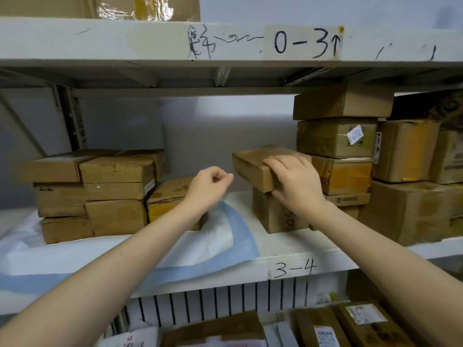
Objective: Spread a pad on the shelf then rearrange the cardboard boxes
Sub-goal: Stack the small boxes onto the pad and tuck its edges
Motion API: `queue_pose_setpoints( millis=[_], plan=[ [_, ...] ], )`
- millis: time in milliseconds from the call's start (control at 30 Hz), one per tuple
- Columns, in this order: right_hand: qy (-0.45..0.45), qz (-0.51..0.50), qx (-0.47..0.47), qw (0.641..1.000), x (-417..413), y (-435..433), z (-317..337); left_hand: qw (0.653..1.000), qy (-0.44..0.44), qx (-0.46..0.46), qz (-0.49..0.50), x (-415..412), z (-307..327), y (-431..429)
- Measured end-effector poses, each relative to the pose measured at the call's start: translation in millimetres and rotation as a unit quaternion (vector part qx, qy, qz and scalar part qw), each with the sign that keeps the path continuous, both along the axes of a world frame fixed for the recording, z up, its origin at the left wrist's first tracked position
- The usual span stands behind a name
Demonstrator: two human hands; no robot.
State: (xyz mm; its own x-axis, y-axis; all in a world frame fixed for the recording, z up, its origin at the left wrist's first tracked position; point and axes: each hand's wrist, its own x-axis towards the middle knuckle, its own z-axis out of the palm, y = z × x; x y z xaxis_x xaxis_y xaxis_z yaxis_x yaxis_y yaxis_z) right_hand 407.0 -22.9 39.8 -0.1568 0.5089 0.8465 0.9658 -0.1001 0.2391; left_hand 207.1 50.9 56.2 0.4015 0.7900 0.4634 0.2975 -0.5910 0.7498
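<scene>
A white pad with a blue border (220,236) lies spread over the left half of the white shelf (295,266). Several brown cardboard boxes (100,194) stand stacked on the pad at the left. My right hand (293,182) grips the near right corner of a flat cardboard box (250,164), which rests on top of another box (273,216) just off the pad's right edge. My left hand (209,186) hovers loosely curled, holding nothing, in front of a tape-marked box (167,194) on the pad.
A tall stack of boxes (338,144) and larger cartons (411,209) fill the shelf's right side. The upper shelf board (150,41) hangs close overhead. Parcels (325,326) lie on the level below. A gap sits between the left and right stacks.
</scene>
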Motion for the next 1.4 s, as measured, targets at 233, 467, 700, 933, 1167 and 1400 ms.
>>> queue_pose_setpoints(
  millis=[233,467,700,933,1167,1400],
  plan=[
    [0.247,0.249,0.023,0.936,-56,1,19,0.943,-0.178,-0.281,-0.018,-12,13,-16],
    [0.599,0.416,0.012,0.684,-96,27,31,0.950,-0.187,-0.246,-0.043,-46,14,-9],
    [0.720,0.467,-0.095,0.505,-119,38,42,0.928,-0.293,-0.231,0.011,-76,36,0],
    [0.709,0.447,-0.210,0.502,-144,59,62,0.932,-0.271,-0.233,0.058,-126,69,27],
    [0.730,0.446,-0.194,0.480,-194,113,98,0.954,-0.101,0.049,0.278,-214,77,74],
    [0.739,0.380,-0.184,0.526,-228,181,125,0.939,0.130,0.151,0.281,-252,65,115]
  ],
)
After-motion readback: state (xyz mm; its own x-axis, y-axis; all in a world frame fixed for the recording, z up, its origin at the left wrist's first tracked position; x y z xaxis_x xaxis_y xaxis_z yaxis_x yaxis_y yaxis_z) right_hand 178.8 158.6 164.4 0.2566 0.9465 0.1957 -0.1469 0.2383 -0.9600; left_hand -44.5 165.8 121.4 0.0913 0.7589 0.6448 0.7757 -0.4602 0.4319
